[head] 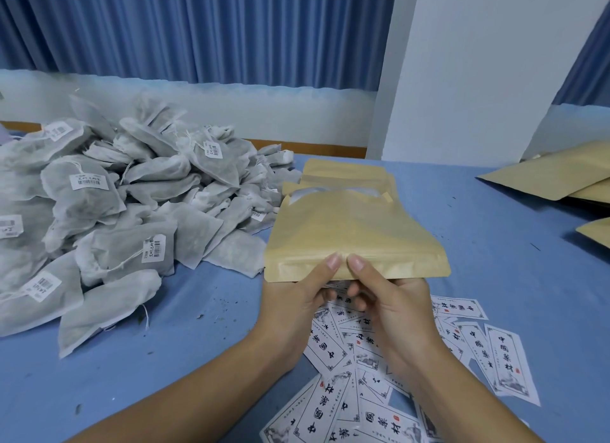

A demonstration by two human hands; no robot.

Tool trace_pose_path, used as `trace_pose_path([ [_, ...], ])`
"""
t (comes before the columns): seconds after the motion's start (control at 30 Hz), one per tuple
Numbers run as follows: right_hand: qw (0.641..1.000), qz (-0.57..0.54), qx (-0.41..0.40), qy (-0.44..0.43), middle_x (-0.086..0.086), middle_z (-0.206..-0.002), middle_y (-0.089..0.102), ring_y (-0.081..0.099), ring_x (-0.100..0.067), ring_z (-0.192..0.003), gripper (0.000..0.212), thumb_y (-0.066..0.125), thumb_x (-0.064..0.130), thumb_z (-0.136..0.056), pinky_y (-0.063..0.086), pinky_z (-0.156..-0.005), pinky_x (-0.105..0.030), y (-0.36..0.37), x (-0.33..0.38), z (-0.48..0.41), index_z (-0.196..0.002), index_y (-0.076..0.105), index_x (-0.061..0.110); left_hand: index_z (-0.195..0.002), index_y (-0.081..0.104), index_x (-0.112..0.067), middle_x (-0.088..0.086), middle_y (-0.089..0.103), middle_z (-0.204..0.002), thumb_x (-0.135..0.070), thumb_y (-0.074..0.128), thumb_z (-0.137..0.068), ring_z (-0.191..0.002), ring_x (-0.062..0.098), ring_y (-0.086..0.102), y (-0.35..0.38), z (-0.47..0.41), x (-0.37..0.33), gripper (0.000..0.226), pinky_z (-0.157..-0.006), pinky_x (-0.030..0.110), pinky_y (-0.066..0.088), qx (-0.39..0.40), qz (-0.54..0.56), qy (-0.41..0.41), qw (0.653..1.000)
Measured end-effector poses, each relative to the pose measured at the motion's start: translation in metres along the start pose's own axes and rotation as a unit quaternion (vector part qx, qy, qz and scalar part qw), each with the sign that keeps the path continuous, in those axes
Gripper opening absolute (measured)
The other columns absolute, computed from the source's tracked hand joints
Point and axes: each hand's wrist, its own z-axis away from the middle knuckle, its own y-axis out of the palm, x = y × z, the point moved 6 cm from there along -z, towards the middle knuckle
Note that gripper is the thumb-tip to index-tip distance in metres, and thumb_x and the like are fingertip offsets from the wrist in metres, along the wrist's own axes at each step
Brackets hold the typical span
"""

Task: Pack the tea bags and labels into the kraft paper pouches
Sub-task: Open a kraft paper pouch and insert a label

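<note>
Held item: one kraft paper pouch (350, 231), raised above the counter (495, 251) at centre, near edge toward the person. No print is visible on its upper face. Edges of further pouches show behind its far end at 12 o'clock.

Left hand (297, 297): grasping the pouch's near edge, thumb on top, fingers curled beneath.

Right hand (392, 307): same grasp just beside it, the two thumb tips almost touching.

Tea bags (109, 192): large loose heap at 9 to 10 o'clock, grey-white mesh with strings. Several carry small white stickers (89, 181) with a barcode and handwriting, too small to read.

Labels (333, 406): scattered at 6 o'clock under the hands, white cards with a border, black Chinese characters that appear to read 中国茶村, and a red seal.

Spare pouches (554, 178): lying flat at 3 o'clock, well apart.
</note>
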Motion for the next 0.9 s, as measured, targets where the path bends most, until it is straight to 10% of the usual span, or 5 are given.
trace_pose_path([
  [0.9,1.000,0.010,0.002,0.010,-0.016,-0.067,0.059,0.049,-0.020,-0.054,0.013,0.077,0.020,-0.085,0.039,-0.046,-0.028,0.002,-0.008,0.000,-0.086,0.074,0.007,-0.090,0.072,0.003,0.020,0.065,-0.080,-0.025,0.077,-0.085,-0.072,0.028,0.054,-0.003,-0.004,0.006,0.029,-0.068,0.039,0.043,0.032,-0.062,-0.009,0.998],
])
